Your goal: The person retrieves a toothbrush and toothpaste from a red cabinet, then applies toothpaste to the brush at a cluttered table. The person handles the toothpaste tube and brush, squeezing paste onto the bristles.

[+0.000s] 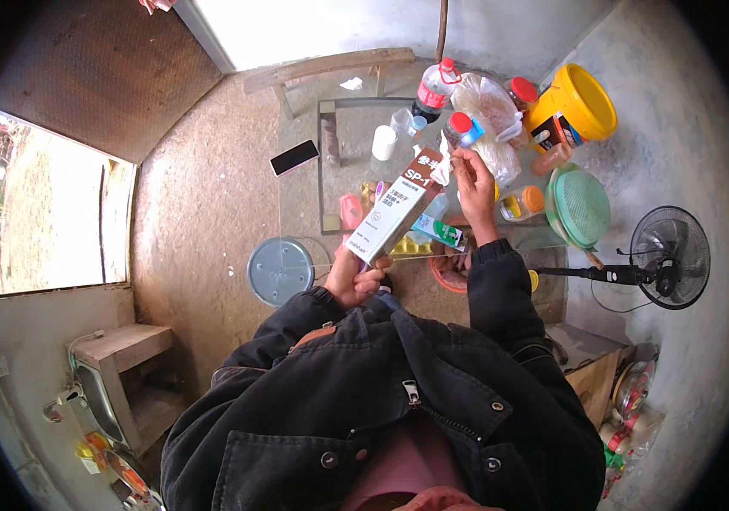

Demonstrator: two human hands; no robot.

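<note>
A long carton (393, 207), white with a brown upper end and printed writing, is tilted over the glass table. My left hand (358, 278) grips its lower end. My right hand (476, 185) pinches a crumpled white tissue (442, 171) against the carton's upper right edge. Just right of the carton, a green and white toothpaste box (439, 231) lies lower down. Beyond the carton stand a white bottle or cup (384, 142) and a red-lidded jar (459, 122). The carton hides part of the tabletop.
A black-screened phone (294, 158) lies at the table's left. A cola bottle (434, 92), plastic bags (484, 102), a yellow bucket (578, 108), an orange-lidded jar (522, 203) and a green basket (580, 207) crowd the right. A fan (669, 259) stands beside the table; a round stool (280, 271) is left.
</note>
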